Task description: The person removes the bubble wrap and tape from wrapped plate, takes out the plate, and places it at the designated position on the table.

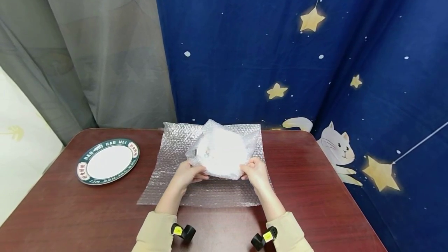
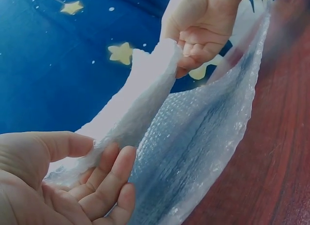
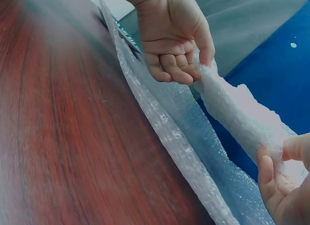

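A bubble-wrapped plate [image 1: 222,151], round and bright white, is held up with its near edge between both hands. My left hand [image 1: 189,174] pinches its near left edge between thumb and fingers. At the near right edge, my right hand [image 1: 254,171] pinches the wrap the same way. Glare and layers of wrap hide most of the plate's surface. Beneath it a flat sheet of bubble wrap [image 1: 161,184] lies on the table. In the left wrist view the wrapped edge [image 2: 140,104] runs between the two hands, tilted above the sheet.
A second plate [image 1: 108,162], white with a green lettered rim, lies on the left side of the dark red wooden table [image 1: 297,189]. Grey and blue star-patterned curtains [image 1: 238,49] hang right behind the table's far edge.
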`<state>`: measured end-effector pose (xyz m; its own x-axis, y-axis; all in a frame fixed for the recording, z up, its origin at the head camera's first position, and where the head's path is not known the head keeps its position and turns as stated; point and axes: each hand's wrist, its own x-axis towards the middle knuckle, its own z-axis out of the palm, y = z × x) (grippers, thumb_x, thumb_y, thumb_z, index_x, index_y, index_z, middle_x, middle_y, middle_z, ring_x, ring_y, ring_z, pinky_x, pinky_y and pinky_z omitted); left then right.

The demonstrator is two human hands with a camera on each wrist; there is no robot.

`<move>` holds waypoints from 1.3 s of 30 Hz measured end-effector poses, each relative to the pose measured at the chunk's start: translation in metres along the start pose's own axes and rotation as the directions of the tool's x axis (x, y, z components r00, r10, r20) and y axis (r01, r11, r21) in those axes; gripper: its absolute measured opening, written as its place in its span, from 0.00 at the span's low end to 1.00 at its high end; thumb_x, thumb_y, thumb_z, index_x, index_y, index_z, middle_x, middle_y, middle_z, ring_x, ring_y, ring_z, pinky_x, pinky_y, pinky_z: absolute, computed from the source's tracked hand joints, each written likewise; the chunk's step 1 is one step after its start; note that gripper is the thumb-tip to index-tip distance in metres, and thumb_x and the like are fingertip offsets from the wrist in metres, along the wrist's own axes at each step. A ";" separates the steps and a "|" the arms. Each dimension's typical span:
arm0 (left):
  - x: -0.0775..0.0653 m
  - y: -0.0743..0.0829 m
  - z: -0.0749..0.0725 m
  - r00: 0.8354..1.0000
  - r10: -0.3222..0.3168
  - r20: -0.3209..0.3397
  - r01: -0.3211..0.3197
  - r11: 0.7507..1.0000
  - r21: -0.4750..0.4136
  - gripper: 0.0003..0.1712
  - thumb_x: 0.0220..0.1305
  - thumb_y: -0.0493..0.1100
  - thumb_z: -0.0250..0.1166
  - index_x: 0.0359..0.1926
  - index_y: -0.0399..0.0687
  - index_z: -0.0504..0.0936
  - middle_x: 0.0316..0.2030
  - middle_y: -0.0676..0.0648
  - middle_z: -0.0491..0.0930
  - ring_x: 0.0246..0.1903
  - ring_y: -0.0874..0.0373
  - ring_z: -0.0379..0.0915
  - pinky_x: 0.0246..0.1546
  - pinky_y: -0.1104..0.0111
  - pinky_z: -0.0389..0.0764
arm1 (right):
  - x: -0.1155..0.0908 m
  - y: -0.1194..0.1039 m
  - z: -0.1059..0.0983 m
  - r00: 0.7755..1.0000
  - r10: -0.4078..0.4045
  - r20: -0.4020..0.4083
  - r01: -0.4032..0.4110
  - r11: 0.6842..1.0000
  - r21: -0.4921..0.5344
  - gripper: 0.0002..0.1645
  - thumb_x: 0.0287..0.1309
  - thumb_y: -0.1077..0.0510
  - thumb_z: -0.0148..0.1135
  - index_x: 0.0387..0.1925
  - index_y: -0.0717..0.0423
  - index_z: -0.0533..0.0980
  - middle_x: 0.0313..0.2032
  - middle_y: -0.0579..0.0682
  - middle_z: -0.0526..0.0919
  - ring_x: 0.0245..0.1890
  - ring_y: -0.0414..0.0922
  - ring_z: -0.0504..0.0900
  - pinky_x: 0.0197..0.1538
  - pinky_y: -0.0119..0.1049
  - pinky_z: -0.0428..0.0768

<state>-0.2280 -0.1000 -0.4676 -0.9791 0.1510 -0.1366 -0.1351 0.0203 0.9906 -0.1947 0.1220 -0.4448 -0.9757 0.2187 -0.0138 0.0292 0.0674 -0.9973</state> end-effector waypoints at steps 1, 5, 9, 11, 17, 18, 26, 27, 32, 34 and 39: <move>0.000 -0.001 -0.001 1.000 -0.003 -0.006 0.003 1.000 -0.001 0.06 0.57 0.31 0.61 0.36 0.32 0.75 0.23 0.37 0.82 0.26 0.46 0.83 0.35 0.56 0.83 | 0.000 0.000 0.001 1.000 -0.005 0.003 0.005 1.000 0.005 0.10 0.50 0.75 0.57 0.27 0.66 0.64 0.17 0.51 0.77 0.15 0.41 0.75 0.21 0.33 0.80; 0.000 -0.004 -0.004 1.000 -0.008 -0.024 0.008 1.000 0.001 0.07 0.58 0.31 0.61 0.37 0.31 0.76 0.23 0.37 0.82 0.26 0.46 0.83 0.32 0.59 0.83 | 0.008 0.013 0.003 1.000 -0.008 0.014 0.008 0.999 0.038 0.11 0.50 0.75 0.58 0.28 0.66 0.64 0.18 0.50 0.77 0.16 0.41 0.76 0.21 0.33 0.80; -0.001 -0.005 -0.007 0.999 -0.005 -0.033 0.005 1.000 0.000 0.07 0.58 0.31 0.62 0.38 0.31 0.76 0.24 0.37 0.82 0.26 0.47 0.83 0.31 0.60 0.83 | 0.015 0.029 0.005 1.000 -0.013 0.014 0.012 0.999 0.046 0.12 0.50 0.74 0.60 0.29 0.65 0.65 0.18 0.49 0.77 0.16 0.40 0.76 0.20 0.31 0.79; -0.001 -0.006 -0.008 0.999 -0.004 -0.032 0.004 1.000 -0.001 0.07 0.58 0.31 0.62 0.38 0.31 0.76 0.24 0.37 0.83 0.26 0.48 0.83 0.32 0.59 0.83 | 0.017 0.032 0.006 1.000 -0.015 0.010 0.014 0.999 0.041 0.12 0.50 0.73 0.60 0.29 0.64 0.65 0.18 0.50 0.77 0.15 0.40 0.76 0.20 0.31 0.79; 0.001 -0.009 -0.011 0.999 -0.014 -0.041 0.014 1.000 -0.016 0.08 0.57 0.30 0.61 0.39 0.31 0.75 0.23 0.37 0.83 0.25 0.49 0.83 0.31 0.61 0.83 | 0.019 0.037 0.011 1.000 -0.009 0.003 0.009 0.999 0.032 0.12 0.49 0.73 0.61 0.29 0.65 0.65 0.18 0.51 0.77 0.14 0.40 0.76 0.19 0.30 0.79; 0.002 -0.010 -0.011 0.999 -0.017 -0.042 0.017 1.000 -0.018 0.08 0.57 0.30 0.61 0.39 0.31 0.75 0.23 0.37 0.83 0.25 0.50 0.83 0.31 0.62 0.83 | 0.019 0.038 0.011 1.000 -0.008 0.003 0.008 0.999 0.031 0.12 0.49 0.73 0.61 0.29 0.65 0.65 0.18 0.51 0.77 0.14 0.40 0.76 0.19 0.30 0.79; 0.004 -0.015 -0.014 0.998 -0.019 -0.060 0.020 1.000 0.003 0.09 0.58 0.30 0.61 0.39 0.30 0.75 0.23 0.38 0.82 0.23 0.51 0.83 0.28 0.65 0.83 | 0.023 0.043 0.015 1.000 -0.013 -0.001 0.013 0.999 0.029 0.12 0.49 0.73 0.60 0.27 0.63 0.65 0.18 0.50 0.77 0.14 0.39 0.75 0.19 0.29 0.78; 0.004 -0.016 -0.014 0.998 -0.021 -0.064 0.022 1.000 0.009 0.08 0.58 0.30 0.62 0.39 0.30 0.76 0.23 0.38 0.83 0.23 0.51 0.83 0.28 0.65 0.83 | 0.023 0.044 0.016 1.000 -0.008 -0.003 0.008 1.000 0.028 0.12 0.49 0.73 0.61 0.27 0.62 0.65 0.17 0.50 0.77 0.14 0.39 0.75 0.19 0.29 0.78; 0.004 -0.018 -0.015 0.996 -0.032 -0.085 0.035 0.999 0.034 0.08 0.57 0.31 0.63 0.39 0.31 0.76 0.23 0.39 0.83 0.23 0.51 0.83 0.29 0.64 0.83 | 0.025 0.049 0.015 1.000 0.007 0.014 -0.007 0.999 0.039 0.11 0.50 0.73 0.61 0.28 0.63 0.66 0.18 0.50 0.78 0.14 0.40 0.76 0.20 0.31 0.79; 0.004 -0.018 -0.015 0.995 -0.030 -0.092 0.034 0.999 0.041 0.09 0.57 0.31 0.63 0.39 0.31 0.76 0.23 0.39 0.82 0.23 0.51 0.83 0.29 0.64 0.83 | 0.024 0.048 0.015 0.999 0.018 0.026 -0.020 0.998 0.056 0.11 0.51 0.73 0.61 0.28 0.64 0.66 0.18 0.50 0.78 0.15 0.40 0.76 0.21 0.32 0.80; 0.006 -0.021 -0.014 0.994 -0.013 -0.109 0.020 0.998 0.062 0.09 0.55 0.31 0.63 0.38 0.30 0.77 0.21 0.38 0.82 0.17 0.56 0.80 0.22 0.70 0.79 | 0.016 0.035 0.016 0.999 0.012 0.039 -0.015 0.998 0.053 0.10 0.51 0.74 0.59 0.28 0.67 0.65 0.20 0.52 0.78 0.16 0.41 0.77 0.23 0.37 0.82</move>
<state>-0.2331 -0.1136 -0.4891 -0.9880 0.0425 -0.1484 -0.1444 0.0846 0.9859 -0.2122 0.1126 -0.4814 -0.9829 0.1818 -0.0290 0.0318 0.0127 -0.9994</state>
